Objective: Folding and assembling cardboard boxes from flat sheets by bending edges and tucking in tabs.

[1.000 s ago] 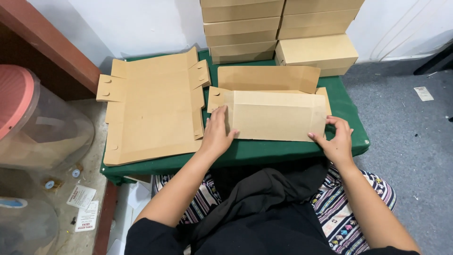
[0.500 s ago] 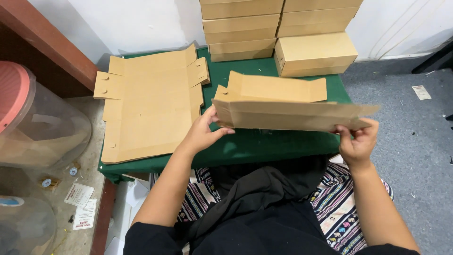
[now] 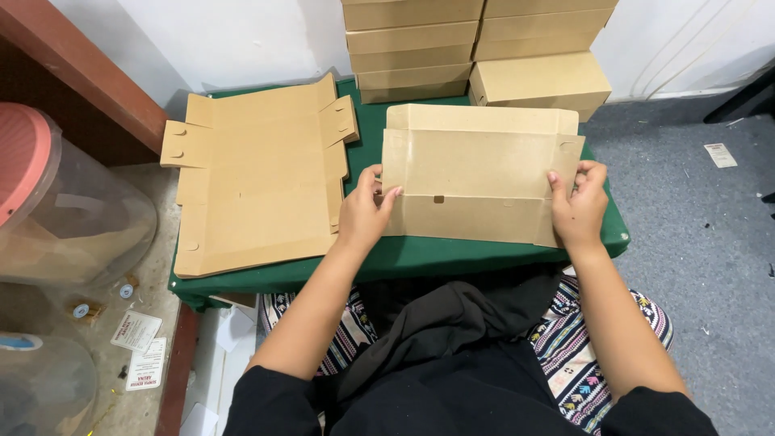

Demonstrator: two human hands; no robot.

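Observation:
A brown cardboard box blank (image 3: 476, 173), partly folded, lies on the green-covered table (image 3: 404, 254) in front of me. My left hand (image 3: 365, 211) grips its left end, fingers over the panel. At the right end, my right hand (image 3: 578, 203) holds the edge beside a small side tab. The blank's long panels lie open towards me, with a small slot near the middle fold.
A stack of flat cardboard blanks (image 3: 254, 182) lies on the table's left half. Finished brown boxes (image 3: 476, 44) are piled against the white wall behind. Clear plastic jars with a pink lid (image 3: 56, 210) stand on the floor at left. Grey carpet (image 3: 702, 266) lies to the right.
The blank was pressed flat on the table, then lifted and tilted up. Now it is turned over and set down with its panels opened out, both hands still at its ends.

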